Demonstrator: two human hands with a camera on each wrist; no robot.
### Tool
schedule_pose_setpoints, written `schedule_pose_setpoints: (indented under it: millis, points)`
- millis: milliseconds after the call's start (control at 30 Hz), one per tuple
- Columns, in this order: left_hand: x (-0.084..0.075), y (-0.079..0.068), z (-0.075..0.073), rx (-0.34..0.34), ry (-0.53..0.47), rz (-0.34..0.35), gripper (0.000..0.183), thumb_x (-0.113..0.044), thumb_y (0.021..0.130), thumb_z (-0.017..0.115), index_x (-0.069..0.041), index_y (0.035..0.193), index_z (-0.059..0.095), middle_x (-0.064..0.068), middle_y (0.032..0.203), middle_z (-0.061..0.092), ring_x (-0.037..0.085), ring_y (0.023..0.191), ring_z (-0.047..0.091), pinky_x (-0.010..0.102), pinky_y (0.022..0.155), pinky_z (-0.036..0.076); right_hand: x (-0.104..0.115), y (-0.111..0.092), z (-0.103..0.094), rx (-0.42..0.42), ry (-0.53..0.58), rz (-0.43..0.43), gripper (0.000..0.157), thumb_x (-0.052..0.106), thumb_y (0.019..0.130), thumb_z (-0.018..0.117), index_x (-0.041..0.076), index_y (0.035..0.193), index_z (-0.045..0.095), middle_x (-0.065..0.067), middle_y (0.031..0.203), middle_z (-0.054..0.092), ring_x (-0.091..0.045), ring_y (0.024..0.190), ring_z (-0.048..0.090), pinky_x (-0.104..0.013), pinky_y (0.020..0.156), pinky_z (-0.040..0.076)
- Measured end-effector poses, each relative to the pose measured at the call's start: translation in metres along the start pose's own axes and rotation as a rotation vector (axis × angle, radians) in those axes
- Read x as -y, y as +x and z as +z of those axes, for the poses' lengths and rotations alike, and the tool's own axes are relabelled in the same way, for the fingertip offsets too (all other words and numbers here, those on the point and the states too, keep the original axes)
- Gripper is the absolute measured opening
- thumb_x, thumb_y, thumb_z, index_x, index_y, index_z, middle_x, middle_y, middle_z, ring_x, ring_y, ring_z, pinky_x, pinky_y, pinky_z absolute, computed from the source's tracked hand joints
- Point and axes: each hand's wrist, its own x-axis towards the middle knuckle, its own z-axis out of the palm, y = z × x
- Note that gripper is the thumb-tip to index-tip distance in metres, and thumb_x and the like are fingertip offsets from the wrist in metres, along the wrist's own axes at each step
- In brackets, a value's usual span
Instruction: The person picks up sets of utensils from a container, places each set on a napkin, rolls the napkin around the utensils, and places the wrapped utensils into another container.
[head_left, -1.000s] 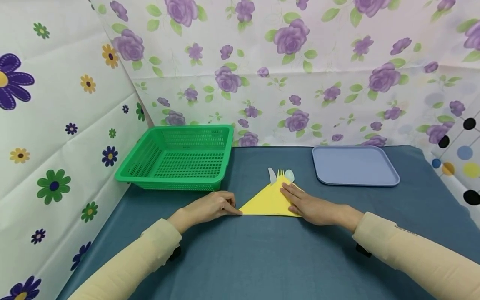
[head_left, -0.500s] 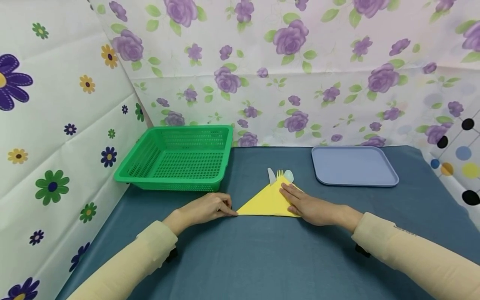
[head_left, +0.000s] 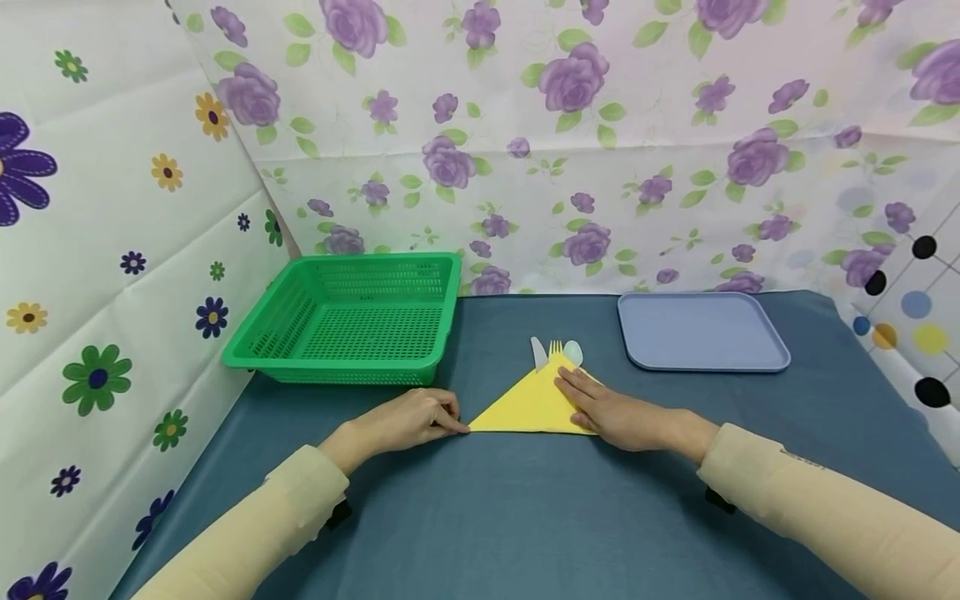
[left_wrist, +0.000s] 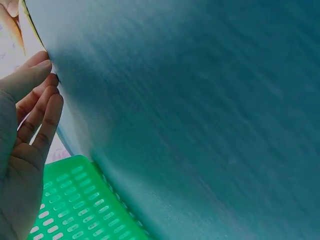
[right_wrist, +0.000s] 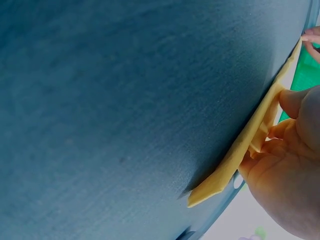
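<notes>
- Napkin [head_left: 517, 407]: yellow, folded into a triangle, long edge near, point far; lies on the desk [head_left: 510, 517], nearer than the green basket [head_left: 330, 372] (left) and blue tray [head_left: 705, 333] (right).
- Knife [head_left: 538, 353], yellow fork [head_left: 555, 347] and pale spoon [head_left: 573, 352]: ends project past its far side; lower parts hidden.
- Left hand [head_left: 408, 419]: thumb and finger pinch the left corner.
- Right hand [head_left: 618, 414]: fingers extended, grasping nothing, resting on the right side.

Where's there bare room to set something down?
The widest bare tablecloth lies in front of the napkin, between the sleeves. Smaller gaps: basket to knife, spoon to tray. The tray is bare too. Crowded: the napkin, with left hand, right hand, knife, fork and spoon.
</notes>
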Motion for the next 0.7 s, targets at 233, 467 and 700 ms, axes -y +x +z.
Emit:
schedule_pose_setpoints:
  millis: [233, 467, 700]
  points:
    - [-0.021, 0.019, -0.007, -0.082, 0.12, 0.025, 0.021, -0.006, 0.1, 0.071, -0.013, 0.117, 0.081, -0.001, 0.105, 0.067, 0.012, 0.097, 0.065, 0.025, 0.084, 0.056, 0.001, 0.0, 0.0, -0.002, -0.001, -0.002, 0.062, 0.024, 0.115, 0.04, -0.002, 0.165, 0.013, -0.02, 0.173, 0.006, -0.042, 0.158, 0.005, -0.061, 0.123, 0.021]
    - [-0.059, 0.093, 0.0, -0.071, 0.06, -0.075, 0.04, -0.014, 0.109, 0.059, -0.005, 0.147, 0.059, 0.01, 0.146, 0.06, 0.024, 0.131, 0.06, 0.036, 0.107, 0.051, 0.0, -0.003, -0.002, -0.004, -0.006, 0.019, 0.063, 0.023, 0.115, 0.041, -0.001, 0.166, 0.012, -0.02, 0.173, 0.005, -0.042, 0.158, 0.005, -0.062, 0.123, 0.021]
    - [-0.057, 0.116, 0.019, 0.057, 0.058, -0.177, 0.055, -0.023, 0.112, 0.051, -0.002, 0.161, 0.036, 0.015, 0.168, 0.03, 0.029, 0.15, 0.039, 0.039, 0.119, 0.039, 0.002, 0.0, -0.003, 0.003, 0.005, 0.014, 0.063, 0.023, 0.115, 0.042, 0.0, 0.166, 0.013, -0.019, 0.173, 0.006, -0.04, 0.159, 0.006, -0.061, 0.123, 0.021]
